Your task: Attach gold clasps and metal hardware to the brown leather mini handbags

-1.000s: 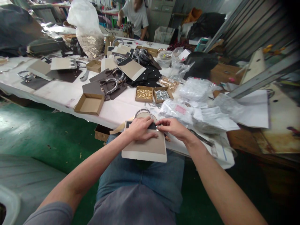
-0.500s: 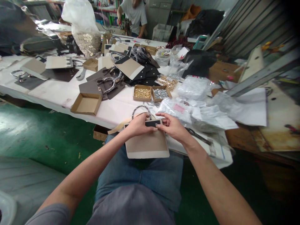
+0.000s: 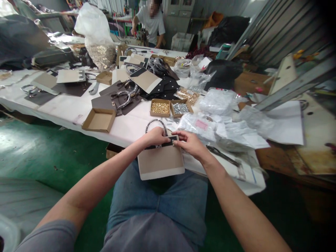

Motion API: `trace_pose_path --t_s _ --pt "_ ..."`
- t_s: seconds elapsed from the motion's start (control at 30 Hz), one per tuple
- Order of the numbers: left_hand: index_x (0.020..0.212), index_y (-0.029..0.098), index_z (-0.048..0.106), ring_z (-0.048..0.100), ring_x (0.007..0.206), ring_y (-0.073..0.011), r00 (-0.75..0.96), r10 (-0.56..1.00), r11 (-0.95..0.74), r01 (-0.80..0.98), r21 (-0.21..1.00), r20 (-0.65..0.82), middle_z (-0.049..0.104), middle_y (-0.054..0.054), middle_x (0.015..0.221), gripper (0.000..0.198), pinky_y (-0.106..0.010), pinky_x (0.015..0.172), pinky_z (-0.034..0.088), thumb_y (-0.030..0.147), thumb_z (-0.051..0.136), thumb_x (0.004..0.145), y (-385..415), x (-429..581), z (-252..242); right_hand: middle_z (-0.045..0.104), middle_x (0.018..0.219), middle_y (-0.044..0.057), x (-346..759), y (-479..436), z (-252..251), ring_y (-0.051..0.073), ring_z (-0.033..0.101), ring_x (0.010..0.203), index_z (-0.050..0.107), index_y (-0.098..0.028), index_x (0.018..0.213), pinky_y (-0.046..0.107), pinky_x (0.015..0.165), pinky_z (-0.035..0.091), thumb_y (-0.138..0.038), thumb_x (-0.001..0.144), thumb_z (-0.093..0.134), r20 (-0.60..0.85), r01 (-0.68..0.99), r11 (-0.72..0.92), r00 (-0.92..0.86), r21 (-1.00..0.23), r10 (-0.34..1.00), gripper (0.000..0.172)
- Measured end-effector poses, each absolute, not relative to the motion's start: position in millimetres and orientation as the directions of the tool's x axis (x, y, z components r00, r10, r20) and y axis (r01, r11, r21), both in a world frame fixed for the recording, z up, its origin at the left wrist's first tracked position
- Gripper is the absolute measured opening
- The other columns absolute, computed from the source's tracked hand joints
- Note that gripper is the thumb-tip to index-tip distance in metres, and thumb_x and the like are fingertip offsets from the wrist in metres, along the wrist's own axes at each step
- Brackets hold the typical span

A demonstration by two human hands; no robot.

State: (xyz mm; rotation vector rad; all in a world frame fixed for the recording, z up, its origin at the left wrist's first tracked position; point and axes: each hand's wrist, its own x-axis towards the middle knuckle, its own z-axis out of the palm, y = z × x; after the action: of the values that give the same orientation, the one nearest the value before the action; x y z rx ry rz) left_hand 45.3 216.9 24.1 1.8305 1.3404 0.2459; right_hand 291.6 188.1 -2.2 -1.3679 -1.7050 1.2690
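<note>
A tan bag panel (image 3: pixel 160 161) with a dark strip along its top and a curved handle (image 3: pixel 154 122) rests over my lap at the table's near edge. My left hand (image 3: pixel 154 136) is closed over the panel's top left, by the handle. My right hand (image 3: pixel 189 144) pinches the top right corner of the dark strip, fingers pressed together.
The white-covered table (image 3: pixel 68 108) carries an empty cardboard box (image 3: pixel 99 119), boxes of gold fittings (image 3: pixel 160 107) and silver fittings (image 3: pixel 180 107), dark bag pieces (image 3: pixel 118 99), plastic bags (image 3: pixel 223 101) and pliers (image 3: pixel 222 155). Another person (image 3: pixel 150 21) works at the far end. The floor is green.
Both hands lifted the panel's top edge slightly and shifted their hold along the dark strip; the left hand slid from lying flat on the panel up to its top edge.
</note>
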Motion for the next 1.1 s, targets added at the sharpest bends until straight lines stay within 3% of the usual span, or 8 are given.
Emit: trace_pose_path --t_s 0.27,0.43,0.6,0.73,0.87,1.0,1.1 --pt "0.069 0.018 0.074 0.068 0.062 -0.0203 0.422 0.786 -0.120 0.821 0.558 -0.452 0.075 -0.008 0.069 0.037 -0.031 0.063 0.051 0.050 0.087 0.084 236 63 45 0.081 0.097 0.007 289 193 -5 0.022 0.068 0.083 0.086 -0.019 0.121 0.033 0.073 0.054 -0.041 0.078 0.086 -0.176 0.506 -0.057 -0.190 -0.861 0.966 0.048" --pt "0.078 0.014 0.081 0.074 0.067 -0.0238 0.382 0.786 -0.120 0.865 0.487 -0.485 0.079 -0.012 0.073 0.039 -0.031 0.067 0.057 0.052 0.093 0.079 236 72 53 0.081 0.092 0.007 287 191 -3 0.020 0.067 0.077 0.083 -0.018 0.121 0.031 0.068 0.050 -0.049 0.076 0.088 -0.228 0.442 -0.113 -0.216 -0.890 0.949 0.054" --pt "0.076 0.015 0.079 0.071 0.063 -0.0188 0.358 0.792 -0.052 0.846 0.530 -0.494 0.080 -0.009 0.077 0.034 -0.027 0.061 0.055 0.046 0.093 0.079 235 70 46 0.080 0.095 0.007 285 185 -7 0.020 0.066 0.081 0.083 -0.017 0.127 0.030 0.066 0.048 -0.051 0.072 0.092 -0.251 0.349 -0.182 -0.163 -0.919 0.954 0.065" --pt "0.072 0.016 0.077 0.071 0.063 -0.0199 0.326 0.806 -0.012 0.844 0.536 -0.494 0.079 -0.009 0.072 0.033 -0.028 0.062 0.055 0.045 0.093 0.077 233 72 45 0.078 0.096 0.005 290 182 -13 0.018 0.065 0.080 0.081 -0.019 0.134 0.029 0.068 0.050 -0.047 0.069 0.095 -0.307 0.218 -0.268 -0.171 -0.939 0.936 0.072" --pt "0.075 0.014 0.079 0.071 0.062 -0.0225 0.313 0.815 -0.023 0.859 0.511 -0.488 0.077 -0.011 0.070 0.034 -0.032 0.064 0.058 0.045 0.093 0.070 235 76 42 0.074 0.090 0.001 291 183 -22 0.015 0.061 0.072 0.079 -0.020 0.137 0.028 0.064 0.048 -0.047 0.074 0.092 -0.313 0.217 -0.269 -0.206 -0.938 0.927 0.070" --pt "0.078 0.015 0.081 0.073 0.065 -0.0250 0.313 0.808 -0.026 0.866 0.500 -0.499 0.080 -0.013 0.076 0.032 -0.033 0.064 0.058 0.043 0.091 0.068 238 79 38 0.080 0.105 0.005 296 182 -21 0.019 0.070 0.087 0.078 -0.021 0.143 0.032 0.076 0.058 -0.049 0.082 0.089 -0.220 0.277 -0.155 -0.221 -0.948 0.950 0.068" --pt "0.077 0.017 0.080 0.074 0.067 -0.0254 0.304 0.824 -0.036 0.870 0.491 -0.478 0.080 -0.012 0.074 0.032 -0.031 0.063 0.057 0.045 0.091 0.067 236 79 37 0.081 0.125 0.011 336 172 -14 0.025 0.076 0.104 0.076 -0.022 0.147 0.039 0.093 0.063 -0.054 0.090 0.086 0.016 0.401 0.037 -0.057 -0.915 0.998 0.066"
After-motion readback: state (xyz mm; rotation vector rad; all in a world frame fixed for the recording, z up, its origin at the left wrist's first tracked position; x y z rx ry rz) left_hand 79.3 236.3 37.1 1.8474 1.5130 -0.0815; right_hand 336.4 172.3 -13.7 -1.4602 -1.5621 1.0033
